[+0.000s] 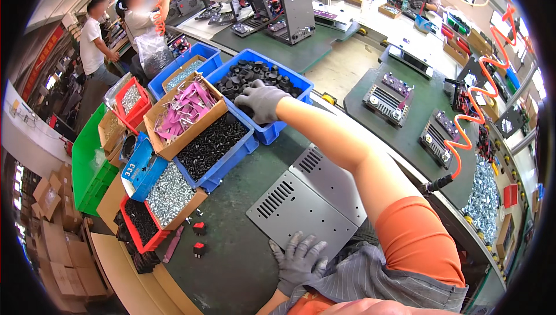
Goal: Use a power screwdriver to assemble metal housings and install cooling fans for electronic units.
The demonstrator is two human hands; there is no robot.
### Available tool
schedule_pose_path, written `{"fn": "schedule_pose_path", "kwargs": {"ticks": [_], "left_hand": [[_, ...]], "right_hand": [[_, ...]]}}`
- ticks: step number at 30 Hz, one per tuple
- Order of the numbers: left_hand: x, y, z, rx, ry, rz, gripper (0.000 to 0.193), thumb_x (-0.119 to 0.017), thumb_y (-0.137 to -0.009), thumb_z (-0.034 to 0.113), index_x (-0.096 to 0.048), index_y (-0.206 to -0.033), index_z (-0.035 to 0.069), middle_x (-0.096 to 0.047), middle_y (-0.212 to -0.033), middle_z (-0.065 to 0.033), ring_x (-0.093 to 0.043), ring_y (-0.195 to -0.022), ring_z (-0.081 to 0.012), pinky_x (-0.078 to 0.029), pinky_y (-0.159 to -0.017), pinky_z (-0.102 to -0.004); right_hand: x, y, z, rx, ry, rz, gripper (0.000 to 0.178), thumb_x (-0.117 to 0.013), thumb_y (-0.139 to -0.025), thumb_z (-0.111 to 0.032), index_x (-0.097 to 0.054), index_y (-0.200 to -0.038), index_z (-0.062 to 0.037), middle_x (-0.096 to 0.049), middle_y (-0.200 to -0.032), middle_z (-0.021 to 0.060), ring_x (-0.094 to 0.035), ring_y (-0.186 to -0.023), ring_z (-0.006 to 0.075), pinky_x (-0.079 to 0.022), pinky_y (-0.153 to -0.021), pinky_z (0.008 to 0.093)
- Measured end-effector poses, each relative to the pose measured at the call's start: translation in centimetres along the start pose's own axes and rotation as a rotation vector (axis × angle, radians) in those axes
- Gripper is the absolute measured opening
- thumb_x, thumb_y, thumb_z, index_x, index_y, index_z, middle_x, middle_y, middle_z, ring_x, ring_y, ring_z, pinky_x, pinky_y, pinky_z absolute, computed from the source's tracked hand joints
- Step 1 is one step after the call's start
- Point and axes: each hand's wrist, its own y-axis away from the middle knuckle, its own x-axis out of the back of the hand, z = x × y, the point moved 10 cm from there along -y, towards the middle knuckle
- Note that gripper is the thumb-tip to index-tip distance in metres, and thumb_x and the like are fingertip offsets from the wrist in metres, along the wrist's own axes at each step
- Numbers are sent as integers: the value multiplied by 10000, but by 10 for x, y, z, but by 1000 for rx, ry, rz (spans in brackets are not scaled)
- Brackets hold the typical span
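My left hand (pixel 298 261), in a grey glove, lies with fingers spread on the near edge of a bent grey metal panel (pixel 289 213) with vent slots and small holes. My right hand (pixel 263 102), gloved too, reaches out to the near left side of a blue bin (pixel 307 86) of black round rubber-like parts (pixel 255 74). Its fingers are curled downward and their tips are hidden, so whatever they grip does not show. Just left of it stands a blue bin (pixel 217 177) of small black screws (pixel 211 147).
Pink metal strips fill a cardboard box (pixel 185 115); silver screws (pixel 169 193) and a red bin (pixel 153 239) stand nearer. Two small red-and-black switches (pixel 199 239) lie on the green mat. An orange coiled hose (pixel 463 119) hangs at right beside heatsink assemblies (pixel 385 103). Other people work beyond.
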Motion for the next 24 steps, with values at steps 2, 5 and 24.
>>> {"fn": "schedule_pose_path", "kwargs": {"ticks": [2, 5, 24], "left_hand": [[3, -1, 1, 11, 10, 8, 374, -633, -822, 507, -702, -1139, 320, -598, -1276, 35, -447, -1325, -253, -95, -1065, -785], [5, -3, 2, 13, -11, 7, 358, -653, -816, 479, -706, -1130, 314, -604, -1269, 24, -463, -1310, -266, -106, -1069, -778], [16, -5, 5, 71, 102, -34, 354, -663, -861, 401, -676, -1183, 255, -581, -1302, -27, -418, -1343, -294, -92, -1091, -738]], "right_hand": [[-1, -5, 0, -9, 4, -42, 632, -677, -787, -225, -517, -1399, -236, -527, -1377, 117, -451, -1285, 377, -466, -1040, 485], [-4, -6, 3, -41, -27, -75, 620, -681, -792, -226, -525, -1391, -253, -526, -1375, 121, -471, -1271, 393, -474, -1027, 498], [9, 8, 58, -94, -821, 510, 495, -823, -584, -180, -735, -1068, -126, -731, -973, 95, -691, -909, 230, -561, -827, 356]]}}
